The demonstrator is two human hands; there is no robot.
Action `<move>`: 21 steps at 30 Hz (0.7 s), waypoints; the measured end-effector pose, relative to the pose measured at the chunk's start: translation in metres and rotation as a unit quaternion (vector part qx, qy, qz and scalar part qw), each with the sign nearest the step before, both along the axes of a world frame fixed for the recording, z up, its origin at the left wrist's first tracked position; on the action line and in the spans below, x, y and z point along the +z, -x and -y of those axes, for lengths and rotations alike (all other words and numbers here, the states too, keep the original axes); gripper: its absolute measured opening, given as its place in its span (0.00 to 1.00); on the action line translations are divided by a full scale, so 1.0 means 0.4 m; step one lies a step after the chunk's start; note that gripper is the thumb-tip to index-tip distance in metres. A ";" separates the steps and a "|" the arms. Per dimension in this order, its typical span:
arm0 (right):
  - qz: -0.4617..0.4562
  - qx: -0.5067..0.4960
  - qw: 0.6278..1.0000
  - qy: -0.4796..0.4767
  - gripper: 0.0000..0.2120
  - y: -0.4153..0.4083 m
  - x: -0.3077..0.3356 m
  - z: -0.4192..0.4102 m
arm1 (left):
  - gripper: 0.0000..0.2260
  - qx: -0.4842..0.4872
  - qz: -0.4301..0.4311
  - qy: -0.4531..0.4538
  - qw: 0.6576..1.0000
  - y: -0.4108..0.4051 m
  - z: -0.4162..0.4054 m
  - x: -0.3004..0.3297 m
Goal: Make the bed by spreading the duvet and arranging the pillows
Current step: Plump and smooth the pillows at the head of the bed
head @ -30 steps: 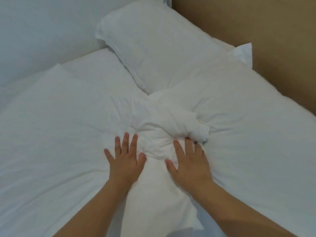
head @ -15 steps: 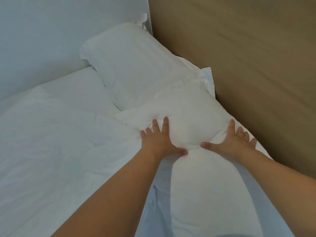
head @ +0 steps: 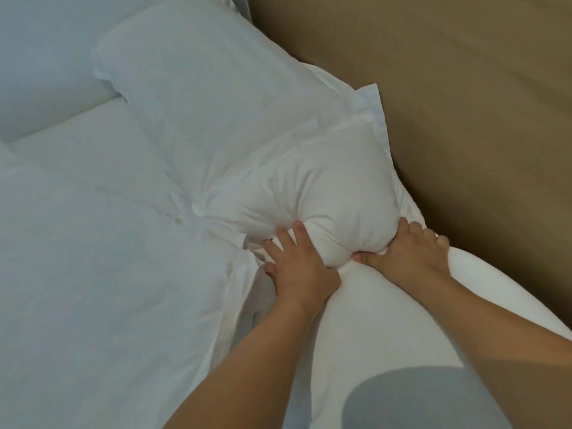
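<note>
Two bare hands work on one plump white fabric pillow [head: 334,193] lying against the brown wooden headboard panel [head: 464,119]. Left hand [head: 301,267]: palm down on the pillow's near left side, fingers spread and pressing into the filling; the fingers look only slightly bent, not wrapped round anything. Right hand [head: 408,252]: at the pillow's near right edge, next to the headboard, fingers curled into the fabric and thumb tucked under the bulge, so it grips the pillow. The filling bunches into a rounded lump between the two hands, with creases radiating from it.

A second white pillow with a flat flanged border [head: 216,97] lies further along the headboard from the gripped pillow, its near corner overlapped by it. The white duvet [head: 93,274] covers the bed away from the headboard, beside the gripped pillow; its edge lies loosely folded just beside the left hand. A pale wall [head: 46,41] stands beyond the second pillow.
</note>
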State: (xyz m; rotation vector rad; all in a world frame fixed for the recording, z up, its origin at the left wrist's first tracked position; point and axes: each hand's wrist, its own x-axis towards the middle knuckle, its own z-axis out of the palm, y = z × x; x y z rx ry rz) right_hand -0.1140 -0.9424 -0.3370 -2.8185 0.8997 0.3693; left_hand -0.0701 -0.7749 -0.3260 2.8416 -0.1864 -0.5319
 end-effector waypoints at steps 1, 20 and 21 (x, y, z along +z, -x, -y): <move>0.026 0.010 1.000 0.003 0.39 0.005 0.008 -0.008 | 0.35 0.002 0.026 -0.005 1.000 0.004 -0.001 0.002; 0.285 -0.051 0.948 -0.130 0.19 0.206 0.988 -0.081 | 0.04 -0.221 0.203 0.064 0.952 0.014 -0.025 0.996; 0.303 -0.049 0.942 -0.135 0.19 0.200 1.046 -0.104 | 0.03 -0.217 0.227 0.064 0.947 0.017 -0.056 1.068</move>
